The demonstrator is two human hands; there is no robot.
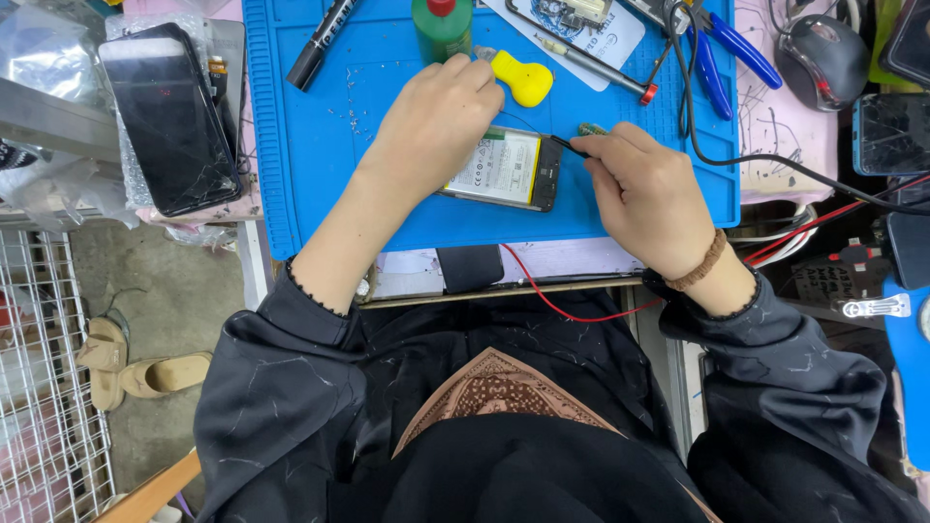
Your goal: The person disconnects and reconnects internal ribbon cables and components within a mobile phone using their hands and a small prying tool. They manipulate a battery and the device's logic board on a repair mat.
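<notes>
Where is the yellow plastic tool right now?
In the head view, the yellow plastic tool lies on the blue mat, just beyond the left hand's fingertips, beside the green bottle.
</notes>
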